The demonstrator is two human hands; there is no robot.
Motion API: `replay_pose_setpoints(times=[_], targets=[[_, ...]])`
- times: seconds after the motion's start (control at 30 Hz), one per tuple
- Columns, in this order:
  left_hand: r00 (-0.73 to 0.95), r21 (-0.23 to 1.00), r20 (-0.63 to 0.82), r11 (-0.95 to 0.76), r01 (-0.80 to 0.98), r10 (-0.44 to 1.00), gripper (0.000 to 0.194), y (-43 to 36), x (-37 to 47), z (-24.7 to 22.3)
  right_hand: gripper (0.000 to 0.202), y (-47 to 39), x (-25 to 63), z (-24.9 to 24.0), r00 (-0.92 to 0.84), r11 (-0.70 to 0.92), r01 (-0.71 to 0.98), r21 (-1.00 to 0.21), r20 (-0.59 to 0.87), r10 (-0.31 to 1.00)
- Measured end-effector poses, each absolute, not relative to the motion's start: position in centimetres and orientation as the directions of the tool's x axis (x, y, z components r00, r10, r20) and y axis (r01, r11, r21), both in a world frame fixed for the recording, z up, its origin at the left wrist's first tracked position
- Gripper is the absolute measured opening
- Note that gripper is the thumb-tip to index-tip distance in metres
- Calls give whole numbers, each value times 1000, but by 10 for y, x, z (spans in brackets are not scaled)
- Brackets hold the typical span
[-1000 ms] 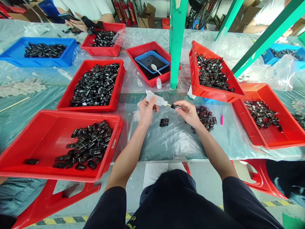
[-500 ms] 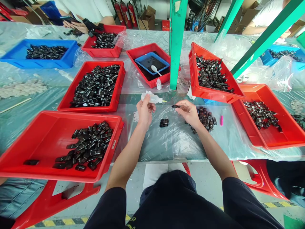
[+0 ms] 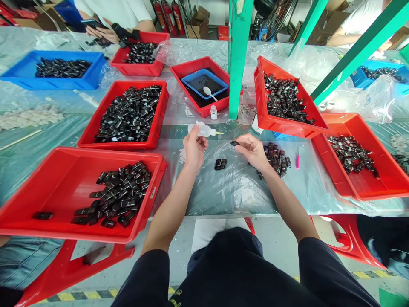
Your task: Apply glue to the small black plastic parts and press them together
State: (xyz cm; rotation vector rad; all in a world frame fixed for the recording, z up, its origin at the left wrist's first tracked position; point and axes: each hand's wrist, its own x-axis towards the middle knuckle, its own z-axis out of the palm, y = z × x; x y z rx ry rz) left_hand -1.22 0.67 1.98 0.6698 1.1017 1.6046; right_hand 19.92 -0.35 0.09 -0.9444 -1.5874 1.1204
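Observation:
My left hand (image 3: 194, 150) grips a clear squeeze bottle (image 3: 203, 129) with a thin yellowish needle tip pointing right. Facing it, my right hand (image 3: 251, 149) pinches a small glossy black plastic part (image 3: 234, 143) between thumb and fingers. The needle tip and the part are a short gap apart. Below them on the plastic-covered table lies a small group of black parts (image 3: 220, 164). A loose pile of dark parts (image 3: 277, 160) sits beside and partly behind my right wrist. Small white bits (image 3: 182, 156) lie just left of my left hand.
Red bins of black parts stand left (image 3: 156, 160) and right (image 3: 354, 189). Behind are a red tray (image 3: 204, 111) holding a blue tray and white spoon, a small white bottle (image 3: 213, 112), and a green post (image 3: 238, 64). A pink-handled tool (image 3: 298, 161) lies right. Other people sit across the table.
The black part in my right hand has turned slightly. The squeeze bottle has shifted a little left and down, widening the gap slightly.

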Motion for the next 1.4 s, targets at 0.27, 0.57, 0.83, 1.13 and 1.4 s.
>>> replay_pose_setpoints(times=[0.27,0.57,0.83,1.13,1.4], targets=[[-319,895,-112,-45,-445,941,52,7,-12,17,14,-16,187,-19,-515,526,489,-696,256,818],[-315,901,-81,-66,-429,946,51,8,-12,13,18,-14,185,-17,-582,608,511,-608,276,765],[-309,895,-76,-72,-441,948,51,7,-13,16,14,2,246,24,-379,375,705,-602,127,917],[-324,901,-87,-65,-430,942,52,6,-13,18,12,-2,261,17,-448,283,803,-525,-217,867],[-323,900,-81,-70,-431,943,51,6,-12,17,18,-4,238,15,-486,367,652,-663,6,874]])
